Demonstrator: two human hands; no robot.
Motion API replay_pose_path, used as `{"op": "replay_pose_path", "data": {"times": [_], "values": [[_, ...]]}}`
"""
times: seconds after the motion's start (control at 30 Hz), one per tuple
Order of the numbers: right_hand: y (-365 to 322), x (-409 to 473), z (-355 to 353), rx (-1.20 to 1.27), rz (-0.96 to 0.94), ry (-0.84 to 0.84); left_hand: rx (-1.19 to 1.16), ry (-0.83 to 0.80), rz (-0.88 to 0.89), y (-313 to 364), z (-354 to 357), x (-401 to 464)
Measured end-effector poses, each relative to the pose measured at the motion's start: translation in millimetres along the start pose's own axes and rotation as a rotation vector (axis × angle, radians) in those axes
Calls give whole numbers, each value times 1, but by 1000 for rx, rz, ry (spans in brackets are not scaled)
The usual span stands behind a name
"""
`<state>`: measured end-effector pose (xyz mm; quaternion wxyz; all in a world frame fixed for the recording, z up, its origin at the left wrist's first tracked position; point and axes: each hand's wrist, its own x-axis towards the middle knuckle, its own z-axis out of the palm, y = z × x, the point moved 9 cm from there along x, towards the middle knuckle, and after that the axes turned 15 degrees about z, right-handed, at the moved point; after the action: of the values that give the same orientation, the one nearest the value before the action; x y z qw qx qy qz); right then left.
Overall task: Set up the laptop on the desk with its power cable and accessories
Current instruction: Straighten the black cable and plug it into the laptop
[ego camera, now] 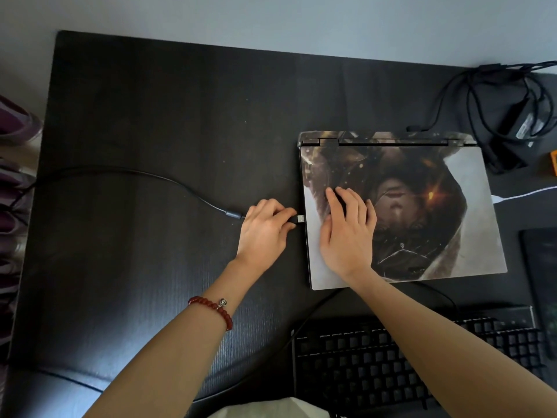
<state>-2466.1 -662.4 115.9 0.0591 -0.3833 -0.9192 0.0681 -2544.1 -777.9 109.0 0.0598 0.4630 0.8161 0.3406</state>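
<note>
Your left hand (265,227) pinches the USB plug (298,219) of one black cable (150,178) at the left edge of the single closed laptop (422,221) on the desk (150,116), while your right hand (346,227) rests flat on its lid, fingers slightly spread, one keyboard (407,363) nearest you.

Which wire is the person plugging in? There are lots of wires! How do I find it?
Start at the closed laptop with the picture on its lid, on the dark desk. At its left edge, the left hand pinches a silver plug. That plug's black cable curves alone leftward off the desk, unlike the tangled cables behind the laptop or the white cable on its right.
</note>
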Motion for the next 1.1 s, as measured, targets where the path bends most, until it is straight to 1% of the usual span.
{"op": "replay_pose_path", "data": {"times": [0.13, 0.2, 0.27, 0.33, 0.47, 0.6, 0.67, 0.77, 0.83, 1.1], "values": [[2, 0, -1, 20, 1, 6, 61, -59, 46, 5, -2, 3], [3, 0, 0, 31, 2, 1, 93, -63, 20, 2, -5, 2], [3, 1, 0, 35, 2, -1, 74, -46, -34, -4, -11, -1], [3, 1, 1, 36, 2, 1, 34, -40, -51, -6, -15, -3], [4, 1, 1, 46, 5, 3, 29, -70, -3, 0, -11, 4], [3, 1, 0, 43, 5, -3, 7, -50, -18, -1, -5, 4], [3, 1, 0, 43, 6, -3, -39, -21, -56, -4, -2, 1], [4, 1, 1, 39, 5, -6, -119, 55, -198, -14, 1, -5], [4, 1, 1, 38, 6, -6, -122, 87, -265, -18, 3, -7], [3, 1, 0, 44, 10, -8, -120, 158, -359, -21, 6, -12]]}}
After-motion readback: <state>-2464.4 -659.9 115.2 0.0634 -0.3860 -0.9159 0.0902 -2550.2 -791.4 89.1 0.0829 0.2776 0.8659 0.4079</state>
